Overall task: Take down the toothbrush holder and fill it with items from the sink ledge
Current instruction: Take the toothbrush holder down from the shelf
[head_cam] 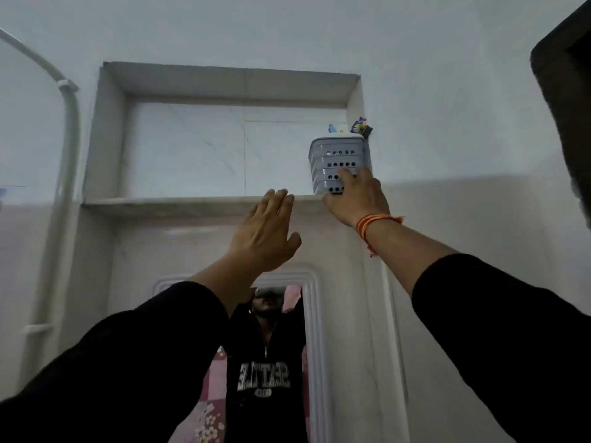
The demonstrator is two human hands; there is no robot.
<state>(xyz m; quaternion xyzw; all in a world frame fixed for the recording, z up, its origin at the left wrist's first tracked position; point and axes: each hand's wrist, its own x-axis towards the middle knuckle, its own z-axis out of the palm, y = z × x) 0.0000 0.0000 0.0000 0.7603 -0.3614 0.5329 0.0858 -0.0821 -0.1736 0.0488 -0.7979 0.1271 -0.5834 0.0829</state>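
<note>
A grey plastic toothbrush holder (335, 155) with rows of round holes stands at the right end of a high wall niche shelf (179, 203). Colourful item tips (359, 126) poke out of its top. My right hand (355, 196) is raised against the holder's lower front, fingers wrapping its bottom edge; an orange thread is tied on the wrist. My left hand (267, 231) is lifted just below the shelf lip, left of the holder, fingers together and extended, holding nothing.
The niche is recessed in a white wall. A white pipe (68, 148) runs down the left side. Below, a white-framed mirror (311, 346) reflects a person in a black top. A dark object (563, 91) fills the upper right corner.
</note>
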